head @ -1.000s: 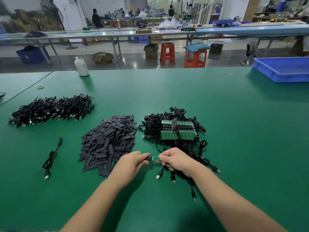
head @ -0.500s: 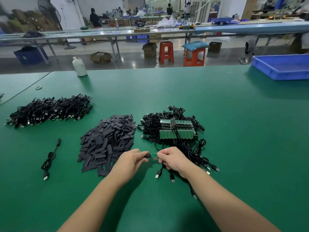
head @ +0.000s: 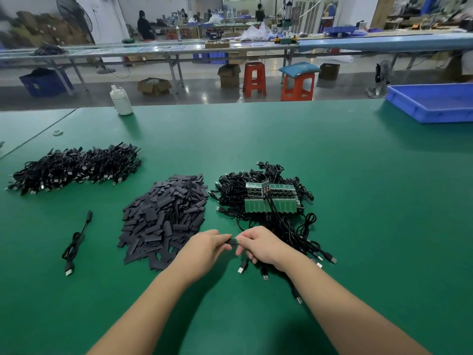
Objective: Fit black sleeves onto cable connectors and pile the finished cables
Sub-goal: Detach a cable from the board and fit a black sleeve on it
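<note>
My left hand point(head: 204, 248) and right hand point(head: 261, 244) meet at the counter's point(head: 358, 201) six o'clock edge, both pinching one black sleeve point(head: 233, 242). Its long axis runs nine to three, between my fingertips. The green connector tip that showed a moment ago is covered now; only black remains. Loose sleeves point(head: 166, 216) heap at eleven o'clock from my hands, the unfinished cables with green boards point(head: 271, 198) at one. Finished cables point(head: 74, 167) pile far off at ten, a single cable point(head: 76, 242) at nine. No lettering I can read.
</note>
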Action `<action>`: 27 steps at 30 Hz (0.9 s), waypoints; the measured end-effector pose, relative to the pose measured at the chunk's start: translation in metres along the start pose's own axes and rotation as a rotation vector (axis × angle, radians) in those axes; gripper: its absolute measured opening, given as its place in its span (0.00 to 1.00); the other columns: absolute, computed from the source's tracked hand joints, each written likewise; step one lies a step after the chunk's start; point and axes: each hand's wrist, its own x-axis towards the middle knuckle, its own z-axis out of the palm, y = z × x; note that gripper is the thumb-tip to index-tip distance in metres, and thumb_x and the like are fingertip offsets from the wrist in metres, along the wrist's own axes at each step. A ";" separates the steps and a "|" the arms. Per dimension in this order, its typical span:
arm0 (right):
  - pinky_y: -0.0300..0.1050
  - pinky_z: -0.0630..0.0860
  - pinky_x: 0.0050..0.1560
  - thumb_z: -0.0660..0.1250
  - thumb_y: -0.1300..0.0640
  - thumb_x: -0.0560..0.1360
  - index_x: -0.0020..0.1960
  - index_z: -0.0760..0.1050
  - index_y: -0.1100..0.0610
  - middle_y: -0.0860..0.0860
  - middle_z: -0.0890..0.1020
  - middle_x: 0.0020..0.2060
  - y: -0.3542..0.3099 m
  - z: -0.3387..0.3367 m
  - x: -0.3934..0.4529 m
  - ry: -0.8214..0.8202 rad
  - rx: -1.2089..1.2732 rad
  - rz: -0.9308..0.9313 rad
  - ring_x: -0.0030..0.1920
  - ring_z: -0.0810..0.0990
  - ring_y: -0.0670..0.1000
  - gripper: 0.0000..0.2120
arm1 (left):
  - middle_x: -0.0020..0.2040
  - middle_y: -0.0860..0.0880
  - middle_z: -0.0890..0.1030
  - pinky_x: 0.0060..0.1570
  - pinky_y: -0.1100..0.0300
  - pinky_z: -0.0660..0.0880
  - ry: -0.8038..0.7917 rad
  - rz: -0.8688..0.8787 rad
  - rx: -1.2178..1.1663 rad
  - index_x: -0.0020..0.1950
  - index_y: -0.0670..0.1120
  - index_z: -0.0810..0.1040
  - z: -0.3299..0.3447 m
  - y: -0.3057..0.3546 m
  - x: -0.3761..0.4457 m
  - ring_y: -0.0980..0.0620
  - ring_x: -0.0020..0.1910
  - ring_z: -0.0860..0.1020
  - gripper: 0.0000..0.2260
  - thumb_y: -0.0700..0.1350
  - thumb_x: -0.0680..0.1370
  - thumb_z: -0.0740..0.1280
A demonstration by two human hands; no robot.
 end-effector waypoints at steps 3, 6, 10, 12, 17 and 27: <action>0.39 0.73 0.35 0.62 0.54 0.82 0.52 0.79 0.48 0.44 0.85 0.41 -0.002 -0.003 0.000 -0.014 -0.102 -0.072 0.31 0.74 0.44 0.08 | 0.33 0.52 0.81 0.30 0.64 0.70 -0.041 -0.139 -0.236 0.56 0.57 0.83 -0.003 -0.006 0.000 0.60 0.28 0.72 0.10 0.50 0.82 0.62; 0.42 0.70 0.35 0.66 0.54 0.80 0.41 0.81 0.46 0.43 0.83 0.35 0.000 -0.004 0.000 0.011 -0.275 -0.128 0.30 0.71 0.45 0.11 | 0.32 0.55 0.82 0.28 0.65 0.67 -0.027 -0.200 -0.339 0.52 0.58 0.82 -0.005 -0.010 0.000 0.60 0.25 0.69 0.10 0.49 0.83 0.61; 0.37 0.67 0.27 0.64 0.54 0.81 0.36 0.78 0.44 0.37 0.81 0.29 -0.001 -0.003 -0.001 0.028 -0.302 -0.115 0.23 0.67 0.41 0.16 | 0.41 0.59 0.81 0.45 0.66 0.74 0.011 -0.118 -0.203 0.58 0.54 0.82 -0.005 -0.007 -0.001 0.61 0.41 0.78 0.10 0.52 0.78 0.69; 0.40 0.68 0.30 0.65 0.54 0.80 0.35 0.80 0.45 0.41 0.84 0.34 -0.003 -0.004 -0.002 0.029 -0.282 -0.111 0.27 0.69 0.44 0.16 | 0.46 0.54 0.80 0.50 0.56 0.76 0.019 -0.010 -0.014 0.62 0.51 0.81 -0.003 -0.005 -0.002 0.53 0.46 0.79 0.14 0.54 0.78 0.68; 0.40 0.69 0.33 0.68 0.56 0.76 0.43 0.85 0.55 0.50 0.85 0.35 0.000 -0.008 -0.002 0.028 0.015 -0.028 0.29 0.69 0.46 0.08 | 0.48 0.54 0.82 0.46 0.57 0.77 0.177 0.121 -0.033 0.57 0.50 0.83 -0.003 0.001 -0.006 0.52 0.44 0.80 0.09 0.49 0.79 0.68; 0.39 0.81 0.38 0.68 0.64 0.78 0.46 0.84 0.57 0.53 0.86 0.38 0.008 -0.009 0.004 -0.040 0.185 0.013 0.35 0.82 0.46 0.07 | 0.46 0.52 0.82 0.47 0.64 0.74 0.139 0.123 -0.115 0.56 0.47 0.84 0.001 0.012 -0.006 0.56 0.43 0.79 0.08 0.44 0.79 0.69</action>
